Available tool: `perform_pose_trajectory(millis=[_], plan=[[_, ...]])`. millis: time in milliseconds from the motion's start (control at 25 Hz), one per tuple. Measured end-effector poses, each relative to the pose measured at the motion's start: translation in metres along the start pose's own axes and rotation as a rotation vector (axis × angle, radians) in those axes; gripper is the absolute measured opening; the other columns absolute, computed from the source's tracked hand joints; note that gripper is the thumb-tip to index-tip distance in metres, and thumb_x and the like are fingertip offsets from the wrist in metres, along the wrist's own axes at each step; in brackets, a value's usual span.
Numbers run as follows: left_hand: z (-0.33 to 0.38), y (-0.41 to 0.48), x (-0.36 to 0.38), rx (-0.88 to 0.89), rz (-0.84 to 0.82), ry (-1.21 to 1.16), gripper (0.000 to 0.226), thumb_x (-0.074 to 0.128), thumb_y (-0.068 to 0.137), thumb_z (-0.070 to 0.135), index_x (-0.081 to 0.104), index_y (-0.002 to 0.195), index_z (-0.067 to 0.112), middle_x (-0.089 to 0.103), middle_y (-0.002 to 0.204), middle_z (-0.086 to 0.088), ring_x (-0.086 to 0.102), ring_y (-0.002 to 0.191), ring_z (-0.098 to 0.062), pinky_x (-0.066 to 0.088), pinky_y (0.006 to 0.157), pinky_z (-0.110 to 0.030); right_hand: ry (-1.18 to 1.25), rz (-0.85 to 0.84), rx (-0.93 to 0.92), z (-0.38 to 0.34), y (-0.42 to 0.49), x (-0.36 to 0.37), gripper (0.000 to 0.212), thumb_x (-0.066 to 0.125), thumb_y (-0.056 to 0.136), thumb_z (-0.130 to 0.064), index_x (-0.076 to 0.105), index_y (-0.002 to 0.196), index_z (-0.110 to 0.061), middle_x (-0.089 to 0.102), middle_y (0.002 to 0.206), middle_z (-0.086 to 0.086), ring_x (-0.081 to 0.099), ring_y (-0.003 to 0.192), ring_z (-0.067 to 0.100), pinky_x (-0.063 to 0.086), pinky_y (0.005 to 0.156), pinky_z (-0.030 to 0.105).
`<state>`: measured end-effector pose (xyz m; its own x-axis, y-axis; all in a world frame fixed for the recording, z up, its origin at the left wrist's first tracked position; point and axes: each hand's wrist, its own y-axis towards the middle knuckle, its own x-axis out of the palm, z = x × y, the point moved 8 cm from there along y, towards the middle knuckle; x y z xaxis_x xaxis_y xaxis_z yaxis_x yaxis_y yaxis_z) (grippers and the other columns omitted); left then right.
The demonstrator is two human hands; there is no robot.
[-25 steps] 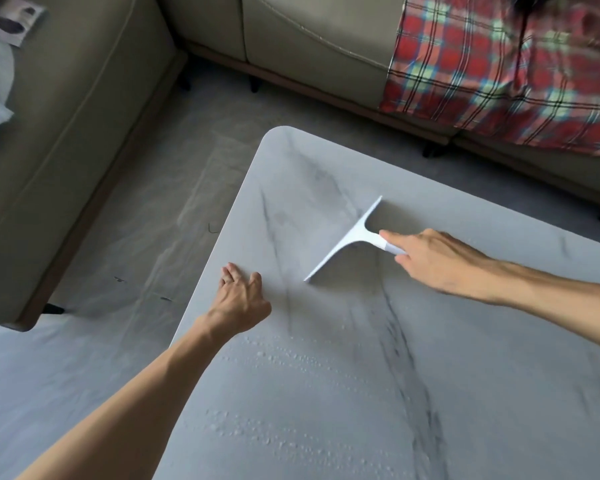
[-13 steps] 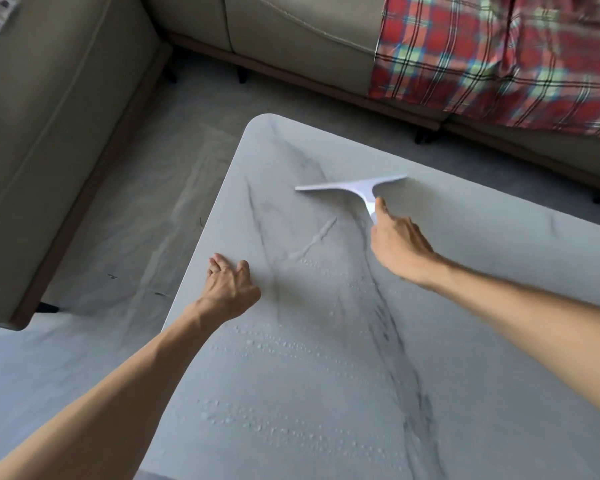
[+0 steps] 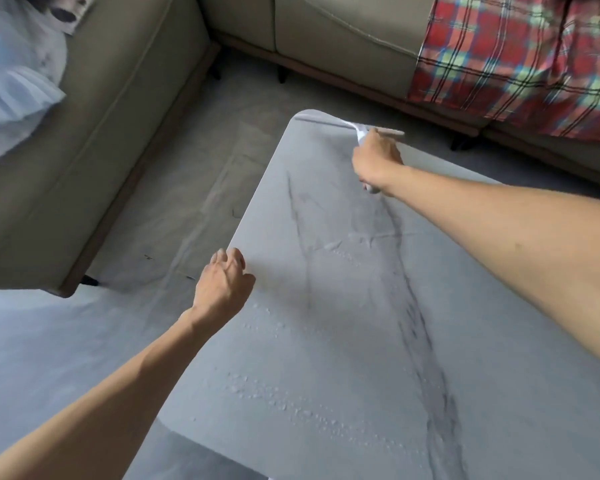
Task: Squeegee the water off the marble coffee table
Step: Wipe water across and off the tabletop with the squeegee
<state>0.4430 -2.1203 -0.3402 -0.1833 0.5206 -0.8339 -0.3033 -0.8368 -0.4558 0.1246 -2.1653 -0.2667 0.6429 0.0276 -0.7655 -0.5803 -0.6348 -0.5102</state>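
The grey marble coffee table (image 3: 343, 341) with dark veins fills the lower right. My right hand (image 3: 376, 161) grips the handle of a white squeegee (image 3: 329, 120), whose blade lies along the table's far edge near the rounded far-left corner, blurred by motion. My left hand (image 3: 222, 289) rests on the table's left edge with its fingers curled over the rim. Rows of water droplets (image 3: 291, 403) sit on the near part of the tabletop, and more droplets (image 3: 340, 252) lie mid-table.
A beige sofa (image 3: 343, 32) runs along the back and its left section (image 3: 101, 140) flanks the table. A red plaid blanket (image 3: 520, 60) drapes over the sofa at right. Pale cloth (image 3: 18, 88) lies on the left seat. Grey floor covering (image 3: 187, 188) lies between the sofa and the table.
My right hand pushed the squeegee away from me across the table to the far edge, turning the blade square to that edge. My left hand stayed on the left rim.
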Motion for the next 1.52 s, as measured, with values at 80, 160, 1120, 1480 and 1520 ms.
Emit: perform_pose_trajectory(millis=[80, 160, 1120, 1480, 1520], plan=[[-0.015, -0.005, 0.009, -0.011, -0.014, 0.022, 0.023, 0.055, 0.079, 0.014, 0.047, 0.099, 0.007, 0.048, 0.102, -0.012, 0.046, 0.102, -0.032, 0.038, 0.084, -0.036, -0.008, -0.008, -0.009, -0.016, -0.001, 0.024, 0.045, 0.025, 0.097, -0.017, 0.040, 0.139, -0.020, 0.058, 0.107, 0.013, 0.064, 0.079, 0.030, 0.040, 0.031, 0.021], [-0.024, -0.012, 0.020, -0.034, -0.051, 0.026, 0.025, 0.055, 0.077, 0.013, 0.046, 0.100, 0.007, 0.044, 0.101, -0.011, 0.043, 0.104, -0.032, 0.035, 0.087, -0.034, -0.168, -0.015, -0.214, -0.027, -0.026, 0.051, 0.045, 0.031, 0.096, -0.015, 0.038, 0.140, -0.017, 0.060, 0.116, 0.018, 0.063, 0.096, 0.035, 0.050, 0.054, 0.032], [-0.118, -0.092, 0.018, -0.399, 0.077, -0.447, 0.044, 0.037, 0.078, -0.002, 0.038, 0.120, 0.014, 0.058, 0.125, -0.017, 0.053, 0.088, -0.032, 0.045, 0.074, -0.034, -0.303, -0.237, -0.467, -0.006, -0.168, 0.136, 0.054, 0.042, 0.095, -0.019, 0.027, 0.147, -0.024, 0.061, 0.118, 0.021, 0.058, 0.101, 0.039, 0.042, 0.073, 0.033], [-0.125, -0.113, 0.021, -0.382, -0.028, -0.427, 0.036, 0.040, 0.083, 0.003, 0.044, 0.117, 0.013, 0.063, 0.108, -0.019, 0.054, 0.080, -0.033, 0.046, 0.068, -0.034, -0.641, -0.337, -0.660, 0.090, -0.217, 0.079, 0.055, 0.045, 0.094, -0.033, 0.024, 0.144, -0.041, 0.061, 0.098, 0.006, 0.062, 0.090, 0.035, 0.051, 0.072, 0.039], [-0.129, -0.118, 0.018, -0.388, -0.014, -0.439, 0.036, 0.041, 0.083, 0.003, 0.045, 0.117, 0.012, 0.062, 0.112, -0.019, 0.052, 0.083, -0.031, 0.045, 0.070, -0.034, -0.591, -0.330, -0.710, 0.078, -0.226, 0.084, 0.056, 0.045, 0.093, -0.035, 0.021, 0.143, -0.041, 0.062, 0.097, 0.006, 0.062, 0.089, 0.035, 0.051, 0.072, 0.039]])
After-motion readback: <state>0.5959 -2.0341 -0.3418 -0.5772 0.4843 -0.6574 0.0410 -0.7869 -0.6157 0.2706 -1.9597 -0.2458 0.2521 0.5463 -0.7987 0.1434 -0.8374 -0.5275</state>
